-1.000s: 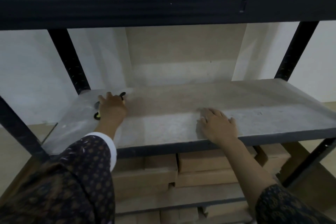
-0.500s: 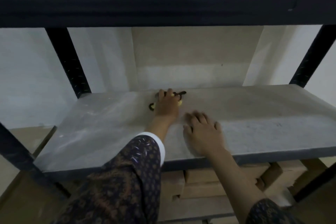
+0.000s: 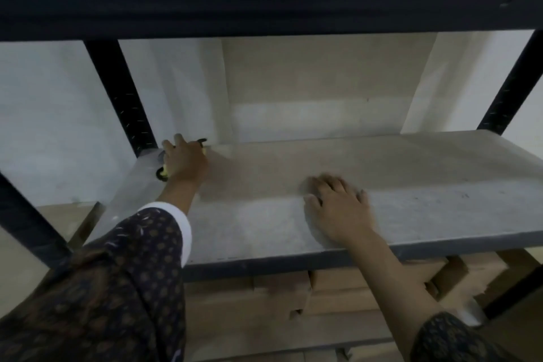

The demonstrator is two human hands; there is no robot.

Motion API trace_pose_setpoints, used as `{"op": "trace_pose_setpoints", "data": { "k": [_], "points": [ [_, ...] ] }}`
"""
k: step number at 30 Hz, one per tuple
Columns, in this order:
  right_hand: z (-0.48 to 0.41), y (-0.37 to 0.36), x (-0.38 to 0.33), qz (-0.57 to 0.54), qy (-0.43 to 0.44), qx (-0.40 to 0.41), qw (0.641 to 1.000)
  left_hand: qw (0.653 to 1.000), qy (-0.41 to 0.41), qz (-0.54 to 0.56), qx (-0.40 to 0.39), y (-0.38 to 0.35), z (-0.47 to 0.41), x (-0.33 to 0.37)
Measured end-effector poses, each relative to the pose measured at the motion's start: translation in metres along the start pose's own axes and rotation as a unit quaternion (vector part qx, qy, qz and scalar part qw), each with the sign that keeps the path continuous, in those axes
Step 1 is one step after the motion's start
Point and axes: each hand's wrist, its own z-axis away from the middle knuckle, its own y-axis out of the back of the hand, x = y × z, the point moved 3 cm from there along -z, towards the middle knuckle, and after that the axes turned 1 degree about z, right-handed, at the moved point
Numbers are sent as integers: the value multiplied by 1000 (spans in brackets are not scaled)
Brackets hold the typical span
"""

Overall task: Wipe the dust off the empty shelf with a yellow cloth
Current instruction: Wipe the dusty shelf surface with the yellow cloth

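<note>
While right hand [image 3: 338, 209] rests flat, left hand [image 3: 183, 160] presses cloth [image 3: 165, 176] onto shelf [image 3: 440, 185].

The left hand [image 3: 184, 162] reaches far forward, arm nearly straight in a dark patterned sleeve, palm down with fingers pressed flat over what it grips. The right hand [image 3: 338, 209] lies open, palm down, fingers spread, forearm bare.

A matt, chalky grey shelf board [image 3: 411, 185] sits in a dark metal frame [image 3: 123, 97] (punched with small slots), above plain brown cardboard boxes [image 3: 338, 297], while a soft yellow cloth [image 3: 165, 169] presses on its dusty surface.
</note>
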Motion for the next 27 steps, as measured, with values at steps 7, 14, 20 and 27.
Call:
{"op": "trace_pose_setpoints", "data": {
  "k": [7, 14, 20, 27],
  "points": [
    [4, -22, -73, -20, 62, -1, 998, 962, -228, 31, -148, 0, 58, 54],
    [4, -27, -80, 12, 58, -8, 998, 990, -110, -49, -70, 1, 35, -17],
    [6, -27, -81, 6, 54, -5, 999, 993, 64, -69, -76, 22, 30, -92],
    [8, -27, -85, -2, 60, -2, 998, 986, -165, 0, -38, 21, 11, 5]
  ]
}}
